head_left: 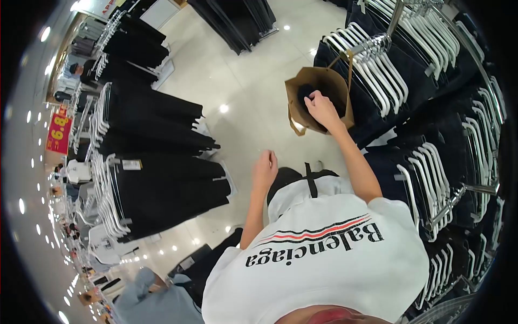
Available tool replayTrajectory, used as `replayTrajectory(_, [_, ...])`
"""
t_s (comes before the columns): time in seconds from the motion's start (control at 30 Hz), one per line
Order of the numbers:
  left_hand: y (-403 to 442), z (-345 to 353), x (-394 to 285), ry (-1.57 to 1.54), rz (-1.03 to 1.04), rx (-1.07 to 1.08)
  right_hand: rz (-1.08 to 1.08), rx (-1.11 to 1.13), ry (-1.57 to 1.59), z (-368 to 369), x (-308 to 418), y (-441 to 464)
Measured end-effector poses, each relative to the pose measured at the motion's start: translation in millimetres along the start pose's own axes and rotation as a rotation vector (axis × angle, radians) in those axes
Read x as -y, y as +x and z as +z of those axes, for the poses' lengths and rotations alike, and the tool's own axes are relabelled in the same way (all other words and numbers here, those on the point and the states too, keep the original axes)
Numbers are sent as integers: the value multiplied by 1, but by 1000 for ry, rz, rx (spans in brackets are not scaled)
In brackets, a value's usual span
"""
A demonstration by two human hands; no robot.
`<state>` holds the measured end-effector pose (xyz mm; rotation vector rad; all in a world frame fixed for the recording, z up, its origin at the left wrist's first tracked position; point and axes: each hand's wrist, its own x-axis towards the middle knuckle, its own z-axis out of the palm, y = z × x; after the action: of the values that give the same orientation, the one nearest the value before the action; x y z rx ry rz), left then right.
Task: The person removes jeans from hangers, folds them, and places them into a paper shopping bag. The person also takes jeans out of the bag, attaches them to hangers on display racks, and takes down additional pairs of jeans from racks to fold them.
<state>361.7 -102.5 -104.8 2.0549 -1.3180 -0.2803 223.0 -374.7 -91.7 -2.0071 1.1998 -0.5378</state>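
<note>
A brown paper bag hangs open by one handle from the end of a metal rack arm, its other handle drooping. My right hand is over the bag's mouth, fingers closed on a dark garment inside; the garment's lower part is hidden in the bag. Lower and to the left, my left hand hangs in front of my body, its fingers curled in a loose fist with nothing visible in them.
Black trousers on white hangers line the left side. Dark garments on white hangers fill metal racks at the right. More black trousers hang at the top. A person in a grey-blue top is at the lower left.
</note>
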Motion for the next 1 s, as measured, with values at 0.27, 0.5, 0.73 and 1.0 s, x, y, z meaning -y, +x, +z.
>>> replayTrajectory(0.27, [155, 3, 0, -255, 146, -18, 531, 201, -337, 108, -32, 95])
replayTrajectory(0.5, [260, 3, 24, -260, 1067, 663, 730, 50, -270, 141, -68, 111])
replayTrajectory(0.73, [296, 50, 59, -59, 1432, 834, 763, -240, -171, 101, -48, 85])
replayTrajectory(1.0, [331, 45, 41, 61, 1343, 956, 610, -723, 267, -41, 185, -13])
